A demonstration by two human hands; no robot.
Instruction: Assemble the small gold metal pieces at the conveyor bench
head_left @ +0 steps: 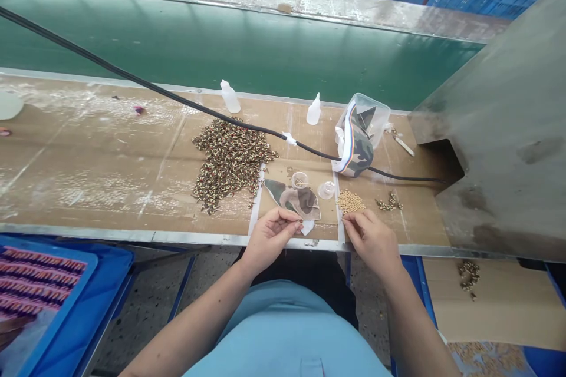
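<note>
My left hand (275, 237) is closed in a pinch above the front edge of the bench, by a camouflage cloth scrap (294, 199). Whatever lies between its fingertips is too small to name. My right hand (370, 238) pinches at the near side of a small pile of tan bead-like pieces (351, 201); its fingertips hide what they grip. Beyond the cloth stand two small clear cups, one cup (299, 180) with a thin stick across it and another cup (326, 190) to its right. A large heap of small dark-and-gold pieces (232, 162) lies to the left.
Two white squeeze bottles, one bottle (230, 97) left and one bottle (313, 111) right, stand at the back. A black cable (186, 101) crosses the bench. A clear tub (375, 115) holds camouflage cloth. A metal housing (499, 129) bounds the right; a blue tray (88, 283) sits lower left.
</note>
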